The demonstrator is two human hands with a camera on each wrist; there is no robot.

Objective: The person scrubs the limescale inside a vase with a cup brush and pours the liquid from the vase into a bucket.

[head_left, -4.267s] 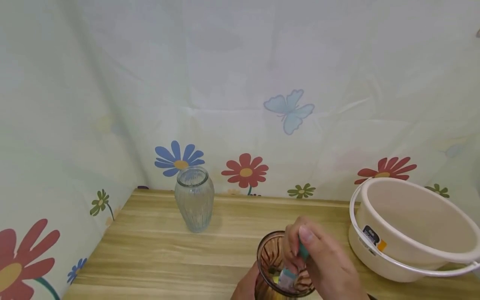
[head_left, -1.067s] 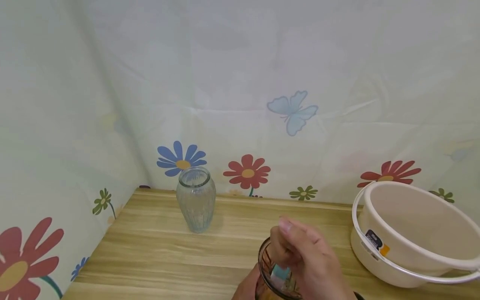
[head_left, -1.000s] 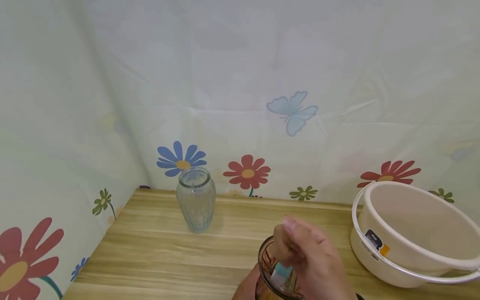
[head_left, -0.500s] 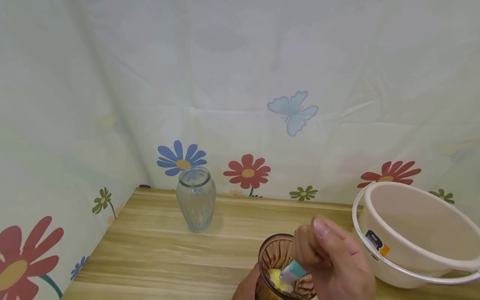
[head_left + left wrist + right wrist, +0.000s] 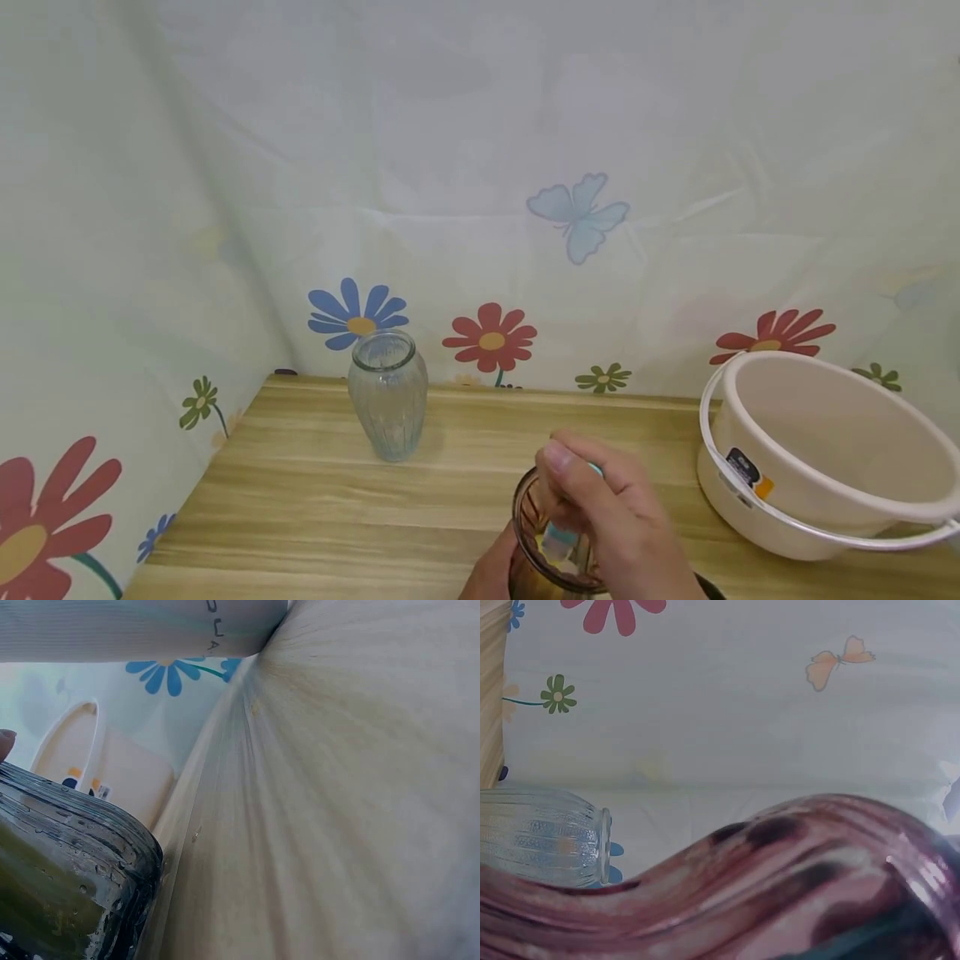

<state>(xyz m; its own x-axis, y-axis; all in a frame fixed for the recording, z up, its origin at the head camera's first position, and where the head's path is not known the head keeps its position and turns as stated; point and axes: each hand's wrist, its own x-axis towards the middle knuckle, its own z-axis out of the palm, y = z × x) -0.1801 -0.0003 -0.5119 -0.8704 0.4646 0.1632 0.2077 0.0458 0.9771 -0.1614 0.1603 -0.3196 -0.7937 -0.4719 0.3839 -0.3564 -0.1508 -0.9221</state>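
In the head view, a ribbed amber glass vase [image 5: 529,515] stands at the lower edge, its mouth facing up and partly hidden by my right hand [image 5: 618,521]. That hand's curled fingers grip a teal-handled cleaning brush [image 5: 558,543], which reaches down inside the vase; a bit of yellow shows at its lower end. Along the vase's left side my left hand [image 5: 491,571] holds the glass, its fingers mostly out of sight. Water drops cling to the thick glass of the vase [image 5: 97,847] in the left wrist view. Amber ribbed glass fills the lower right wrist view.
A clear ribbed glass vase [image 5: 388,400] stands upright at the back left of the wooden table [image 5: 315,517]. At the right is a beige bucket [image 5: 795,517] with its white handle lowered. A flower-printed curtain [image 5: 450,167] hangs behind and at the left.
Half a second ago my right hand was farther right and showed more of the vase's mouth; it has since swung back left with the brush. My left hand keeps its hold.
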